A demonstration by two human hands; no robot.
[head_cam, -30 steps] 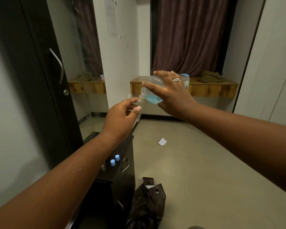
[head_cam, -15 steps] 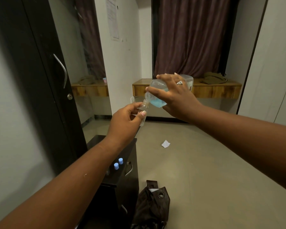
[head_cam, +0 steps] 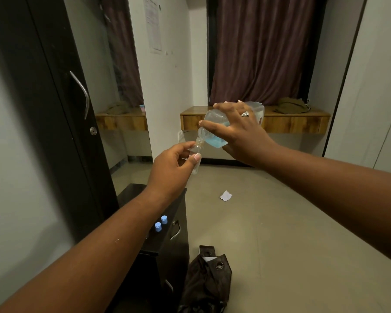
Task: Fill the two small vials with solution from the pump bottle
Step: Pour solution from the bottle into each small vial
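Note:
My right hand (head_cam: 237,129) grips a clear bottle (head_cam: 213,129) holding blue solution, tipped on its side with its open neck pointing down-left. The neck meets the mouth of a small clear vial (head_cam: 196,155), which my left hand (head_cam: 172,171) pinches between thumb and fingers, held almost upright in mid-air. Blue liquid pools in the bottle's lower side near the neck. Two blue caps (head_cam: 161,223) stand on the dark cabinet (head_cam: 167,240) below my left forearm. A second vial cannot be made out.
A tall dark wardrobe (head_cam: 61,114) with a metal handle stands at the left. A brown bag (head_cam: 209,279) lies on the floor by the cabinet. A paper scrap (head_cam: 225,195) lies on the floor. A wooden ledge (head_cam: 291,120) runs under the curtain.
Both hands sit slightly lower and further right in view as the camera shifted. The bottle stays tipped against the vial's mouth; both grips are unchanged.

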